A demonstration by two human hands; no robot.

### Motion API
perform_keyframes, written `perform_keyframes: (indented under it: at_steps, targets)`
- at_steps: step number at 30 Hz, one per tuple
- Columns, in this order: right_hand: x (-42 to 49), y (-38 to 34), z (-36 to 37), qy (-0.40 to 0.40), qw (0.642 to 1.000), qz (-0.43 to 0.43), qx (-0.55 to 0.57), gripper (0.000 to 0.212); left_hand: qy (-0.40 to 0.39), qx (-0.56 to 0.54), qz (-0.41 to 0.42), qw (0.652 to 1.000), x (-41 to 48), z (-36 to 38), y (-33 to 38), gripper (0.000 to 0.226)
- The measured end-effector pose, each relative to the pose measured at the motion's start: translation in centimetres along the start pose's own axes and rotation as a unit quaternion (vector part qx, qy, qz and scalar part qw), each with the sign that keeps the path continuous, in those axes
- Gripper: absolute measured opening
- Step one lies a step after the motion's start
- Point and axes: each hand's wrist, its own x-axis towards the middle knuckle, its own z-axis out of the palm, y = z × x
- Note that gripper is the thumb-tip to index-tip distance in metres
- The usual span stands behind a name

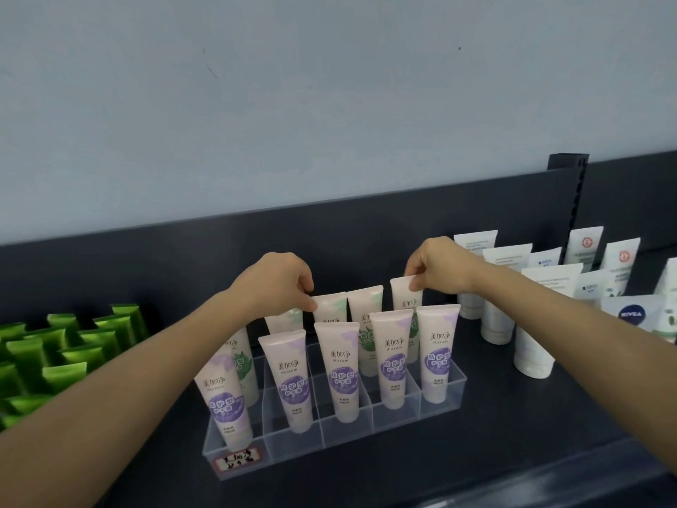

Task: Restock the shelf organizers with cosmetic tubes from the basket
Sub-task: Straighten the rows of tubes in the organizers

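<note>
Dark shelf (476, 416), hands (278, 284) (439, 267) pinch rear tubes (331, 309) (406, 306) (organizer (329, 436) near edge)

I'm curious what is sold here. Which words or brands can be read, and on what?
"美加净 maxam": purple tubes.
"防护型": purple tubes too.
"NIVEA": white pack, far right.
Handwritten tag on the organizer: too blurred.
Small print on the white tubes: too small.
</note>
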Motion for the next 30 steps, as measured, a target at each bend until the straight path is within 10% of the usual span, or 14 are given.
perform_keyframes:
  at_steps: [9,17,30]
  targets:
    - [0.1,-2.8,-0.7,-0.024,0.998,-0.029,0.040,0.042,-0.055,0.027,-0.002,0.998,-1.0,-0.7,-2.0,0.034]
    - [0.9,-5.5,1.2,-0.034,0.997,-0.074,0.014,0.010,-0.061,0.032,0.000,0.998,-1.9,-0.3,-3.8,0.027]
    - [1.2,-5.8,0.8,-0.037,0.997,-0.062,0.034,0.032,-0.053,0.034,0.006,0.998,-2.0,0.2,-4.4,0.027]
